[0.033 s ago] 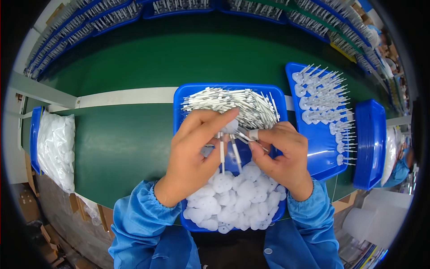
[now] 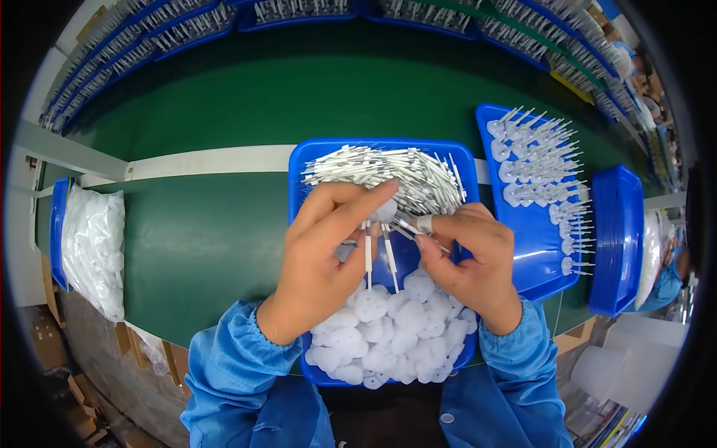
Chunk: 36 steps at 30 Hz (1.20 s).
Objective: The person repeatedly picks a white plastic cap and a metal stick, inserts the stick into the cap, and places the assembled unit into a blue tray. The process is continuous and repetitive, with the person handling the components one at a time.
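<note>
My left hand [image 2: 323,250] pinches a small translucent white plastic disc [image 2: 385,212] between thumb and fingers. Two thin white rods [image 2: 390,257] hang down from the disc. My right hand [image 2: 472,250], with a pale wrap on one finger, grips more thin rods [image 2: 409,225] whose ends meet the disc. Both hands are over a blue tray [image 2: 296,160]. Its far part holds a heap of loose white rods [image 2: 429,179] with greyish ends. A pile of white plastic discs [image 2: 396,328], some with small holes, lies in its near part.
A second blue tray [image 2: 515,257] at right bears rows of discs with rods [image 2: 534,160]. Stacked blue trays [image 2: 618,239] stand farther right. A bag of white pieces [image 2: 93,250] leans at left. Filled trays [image 2: 426,16] line the back of the green table [image 2: 202,239].
The two hanging rods have swung slightly to the left at their lower ends. Both hands keep nearly the same place and grip.
</note>
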### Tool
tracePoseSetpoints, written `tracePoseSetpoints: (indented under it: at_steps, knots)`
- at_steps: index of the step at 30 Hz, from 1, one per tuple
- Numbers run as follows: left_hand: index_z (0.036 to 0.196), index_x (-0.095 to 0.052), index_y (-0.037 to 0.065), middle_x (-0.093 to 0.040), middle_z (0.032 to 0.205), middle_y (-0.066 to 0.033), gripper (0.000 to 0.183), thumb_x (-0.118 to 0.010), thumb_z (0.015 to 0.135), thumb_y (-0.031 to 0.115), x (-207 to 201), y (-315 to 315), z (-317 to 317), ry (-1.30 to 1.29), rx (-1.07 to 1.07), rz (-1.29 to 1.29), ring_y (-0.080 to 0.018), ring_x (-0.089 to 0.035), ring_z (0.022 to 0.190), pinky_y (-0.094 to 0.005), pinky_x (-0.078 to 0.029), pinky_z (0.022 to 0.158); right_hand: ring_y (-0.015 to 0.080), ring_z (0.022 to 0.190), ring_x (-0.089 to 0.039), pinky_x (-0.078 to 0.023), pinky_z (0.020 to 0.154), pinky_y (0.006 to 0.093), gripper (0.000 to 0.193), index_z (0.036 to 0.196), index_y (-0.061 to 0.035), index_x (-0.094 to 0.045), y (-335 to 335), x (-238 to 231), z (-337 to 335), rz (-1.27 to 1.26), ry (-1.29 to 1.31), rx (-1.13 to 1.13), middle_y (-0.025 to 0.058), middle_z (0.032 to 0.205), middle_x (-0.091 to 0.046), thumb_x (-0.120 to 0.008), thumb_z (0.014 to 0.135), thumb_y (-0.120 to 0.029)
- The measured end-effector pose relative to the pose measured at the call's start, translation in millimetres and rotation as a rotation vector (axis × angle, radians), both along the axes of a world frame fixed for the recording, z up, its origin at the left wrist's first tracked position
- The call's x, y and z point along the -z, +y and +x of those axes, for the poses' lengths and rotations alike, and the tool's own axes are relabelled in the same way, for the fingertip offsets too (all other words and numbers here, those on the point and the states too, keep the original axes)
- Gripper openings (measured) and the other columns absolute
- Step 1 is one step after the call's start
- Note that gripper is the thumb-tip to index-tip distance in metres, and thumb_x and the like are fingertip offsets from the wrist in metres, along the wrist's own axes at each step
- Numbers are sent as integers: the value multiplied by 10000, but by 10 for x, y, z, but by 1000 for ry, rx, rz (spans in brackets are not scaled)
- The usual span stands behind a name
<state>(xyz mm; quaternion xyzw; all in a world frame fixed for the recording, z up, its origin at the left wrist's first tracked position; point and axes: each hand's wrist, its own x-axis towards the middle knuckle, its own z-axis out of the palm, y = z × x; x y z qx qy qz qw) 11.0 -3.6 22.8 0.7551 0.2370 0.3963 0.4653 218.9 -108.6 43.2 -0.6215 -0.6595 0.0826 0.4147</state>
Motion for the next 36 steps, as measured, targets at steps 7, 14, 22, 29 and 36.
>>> tracePoseSetpoints:
  at_steps: [7, 14, 22, 29, 36]
  knots:
    - [1401, -746, 30, -680, 1248, -127, 554, -696, 888, -172, 13, -5, 23, -61, -57, -56, -208, -721, 1079, -293, -666, 857, 197, 570, -632, -501, 622, 340, 207, 1013, -38, -839, -39, -33, -50, -47, 140, 60, 48, 636, -685, -911, 819, -51]
    - [1293, -814, 50, -710, 1163, -103, 478, -718, 878, -165, -20, -6, 11, -4, -53, 21, -200, -741, 1033, -299, -666, 843, 188, 562, -616, -467, 576, 345, 196, 1038, -28, -833, -79, -52, -110, -171, 266, 61, 35, 599, -640, -897, 856, -55]
    - [1262, -828, 55, -800, 1188, -123, 448, -723, 870, -134, 5, 13, 39, -19, -9, 2, -229, -766, 997, -325, -651, 857, 219, 587, -664, -480, 651, 359, 210, 953, -78, -801, -3, -38, -65, 4, -59, 54, 20, 675, -700, -947, 843, -182]
    - [1273, -827, 75, -826, 1023, -108, 459, -768, 849, -91, -23, -24, 23, 79, -27, 100, -267, -766, 918, -368, -617, 807, 232, 569, -681, -486, 581, 354, 194, 935, -55, -793, -38, 2, -94, -110, 75, 84, 52, 679, -718, -933, 870, -172]
    - [1287, -828, 68, -800, 896, -126, 466, -794, 846, -77, -43, -39, 8, 119, 44, 51, -268, -753, 798, -384, -601, 755, 248, 536, -666, -479, 526, 345, 185, 937, -21, -793, -61, 18, -151, -366, 535, 87, 87, 631, -678, -914, 893, -153]
